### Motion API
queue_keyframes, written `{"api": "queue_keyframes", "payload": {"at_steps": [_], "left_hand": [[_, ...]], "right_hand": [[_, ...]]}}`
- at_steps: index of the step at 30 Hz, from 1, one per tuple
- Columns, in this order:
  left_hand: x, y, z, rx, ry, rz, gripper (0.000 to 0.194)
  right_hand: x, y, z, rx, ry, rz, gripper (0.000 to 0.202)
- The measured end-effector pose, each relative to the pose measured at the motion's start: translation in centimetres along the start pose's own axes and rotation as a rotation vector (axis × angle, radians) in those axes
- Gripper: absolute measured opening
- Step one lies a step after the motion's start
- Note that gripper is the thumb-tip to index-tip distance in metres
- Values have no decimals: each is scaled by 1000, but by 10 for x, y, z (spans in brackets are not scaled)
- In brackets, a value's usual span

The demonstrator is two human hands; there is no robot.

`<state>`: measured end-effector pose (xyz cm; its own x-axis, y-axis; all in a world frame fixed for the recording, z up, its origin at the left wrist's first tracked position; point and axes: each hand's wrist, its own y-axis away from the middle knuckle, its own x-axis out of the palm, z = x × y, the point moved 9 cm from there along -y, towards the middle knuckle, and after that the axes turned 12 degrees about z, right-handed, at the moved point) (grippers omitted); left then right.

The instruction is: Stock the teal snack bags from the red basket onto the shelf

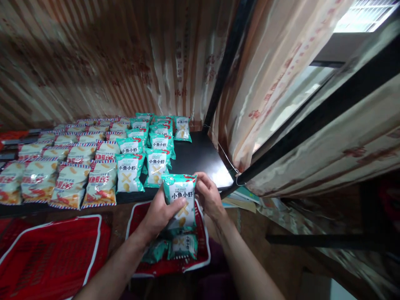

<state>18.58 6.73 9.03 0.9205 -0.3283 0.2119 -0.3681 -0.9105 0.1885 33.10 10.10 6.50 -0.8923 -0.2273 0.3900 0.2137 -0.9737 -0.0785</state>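
Observation:
A teal and white snack bag (pixel 188 218) is held upright in front of me. My left hand (pixel 159 213) grips it from the left, thumb across its front. At its upper right corner, the curled fingers of my right hand (pixel 210 195) pinch the edge. Below the bag is a red basket with a white rim (pixel 207 254), where more teal bags (pixel 183 246) lie. Just beyond my hands, rows of matching teal bags (pixel 157 166) stand on a black shelf (pixel 200 152), with one bag (pixel 182 128) alone at the back right.
Rows of white and orange snack bags (pixel 100 183) fill the shelf's left side. Another red basket (pixel 53 254) sits at lower left. A dark post (pixel 223 75) and bar (pixel 300 121) frame the right, with printed sheeting (pixel 125 62) behind. A thin wire (pixel 223 150) runs along the shelf's right edge.

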Motion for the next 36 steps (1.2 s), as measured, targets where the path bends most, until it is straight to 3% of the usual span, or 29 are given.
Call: {"api": "queue_keyframes", "payload": {"at_steps": [6, 13, 19, 24, 31, 36], "left_hand": [[2, -2, -7, 7, -198, 2, 42], [5, -5, 3, -2, -214, 65, 48], [3, -2, -1, -65, -246, 67, 55], [4, 1, -1, -73, -109, 60, 52], [-1, -4, 5, -41, 79, 30, 41], [-12, -7, -6, 61, 171, -76, 37]], "right_hand": [[-8, 2, 0, 2, 73, -15, 22], [-17, 2, 6, -50, 130, -187, 26], [-22, -3, -2, -50, -12, -273, 28], [-24, -4, -8, -61, -170, -299, 30], [-14, -10, -14, -7, -264, -176, 27], [0, -11, -10, -3, -238, -7, 37]]}}
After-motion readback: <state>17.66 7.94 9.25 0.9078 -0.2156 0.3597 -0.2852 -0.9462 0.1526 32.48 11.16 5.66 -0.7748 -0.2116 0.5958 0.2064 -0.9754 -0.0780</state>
